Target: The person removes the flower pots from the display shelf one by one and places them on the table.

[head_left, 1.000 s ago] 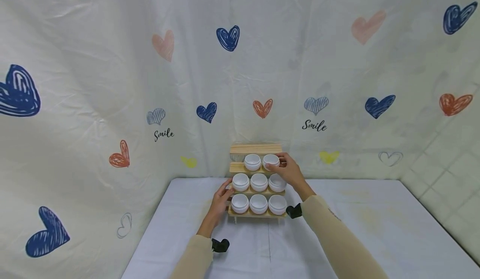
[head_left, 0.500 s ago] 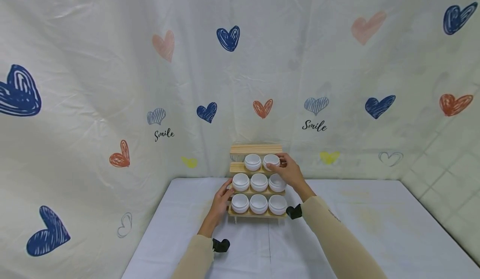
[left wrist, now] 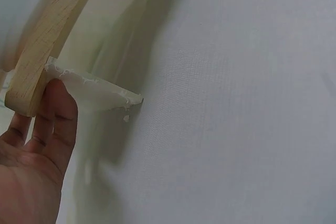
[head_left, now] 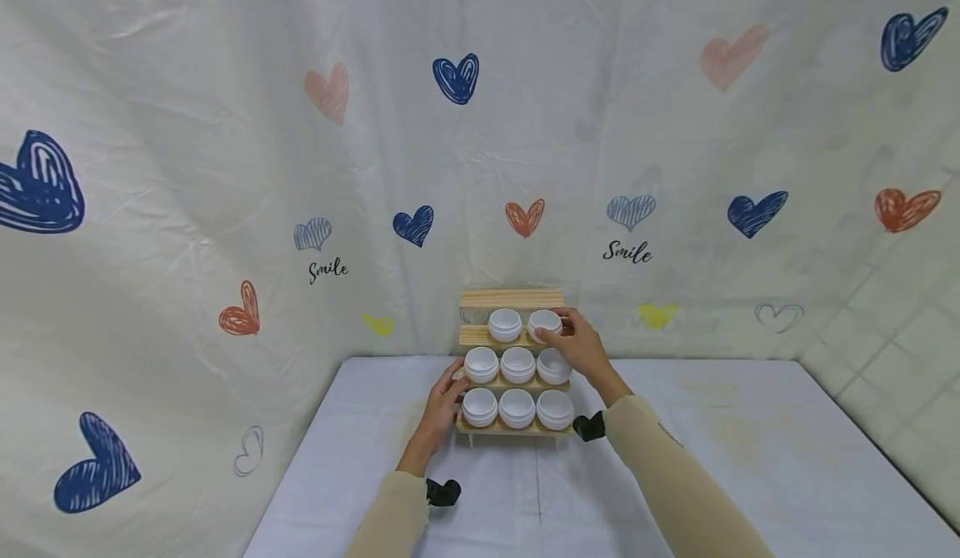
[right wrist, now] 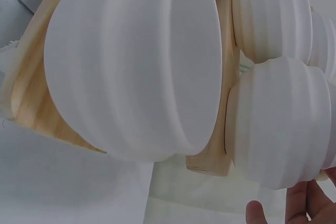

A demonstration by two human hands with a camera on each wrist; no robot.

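A tiered wooden rack (head_left: 512,298) with white round cups on its lower three steps stands against the back curtain. My left hand (head_left: 438,404) grips the rack's left edge, and in the left wrist view its fingers bend behind the end of a wooden board (left wrist: 52,30). My right hand (head_left: 579,346) holds the right-hand white cup (head_left: 543,319) on the second step from the top, thumb in front and fingers at its far side. In the right wrist view a nearer cup (right wrist: 131,66) fills the left, and my right hand (right wrist: 307,203) shows only at the lower corner.
Beside the held cup sits another white cup (head_left: 505,324), with rows of three cups on the two steps below. The top step carries no cup. A white cloth covers the table (head_left: 697,449). Behind the rack hangs a curtain (head_left: 525,141) printed with hearts.
The cup under my right hand has shifted very slightly to the right with the hand. My left hand stays at the rack's left edge.
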